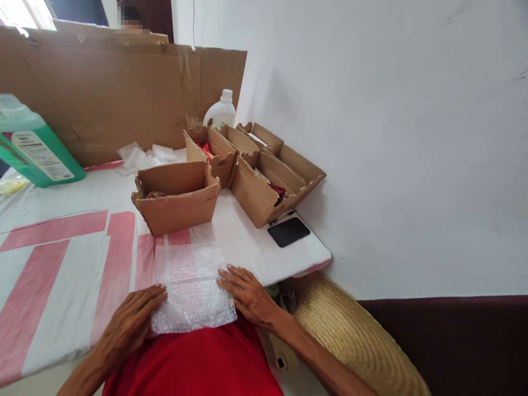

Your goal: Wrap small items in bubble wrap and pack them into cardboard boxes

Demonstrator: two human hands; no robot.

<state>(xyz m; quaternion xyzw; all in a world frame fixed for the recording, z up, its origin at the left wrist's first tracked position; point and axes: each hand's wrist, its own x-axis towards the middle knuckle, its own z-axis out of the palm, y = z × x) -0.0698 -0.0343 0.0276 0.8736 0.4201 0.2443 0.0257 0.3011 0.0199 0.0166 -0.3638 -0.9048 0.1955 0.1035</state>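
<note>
A clear bubble wrap sheet (192, 291) lies flat at the table's near edge, right in front of my red clothing. My left hand (134, 312) rests along its left side, fingers stretched out and the fingertips at its margin. On the opposite side my right hand (247, 294) lies with its fingers extended over the sheet's right edge. Neither hand grips anything. Just beyond the sheet stands an open cardboard box (177, 206) with something brownish inside, mostly hidden by its front wall.
More open cardboard boxes (256, 203) stand at the back right, near a black phone (289, 231). A white jug (221, 113) is behind them. Left are a green liquid bottle (41, 148) and white foam sheets (144, 158). A cardboard partition (103, 93) hides most of another person.
</note>
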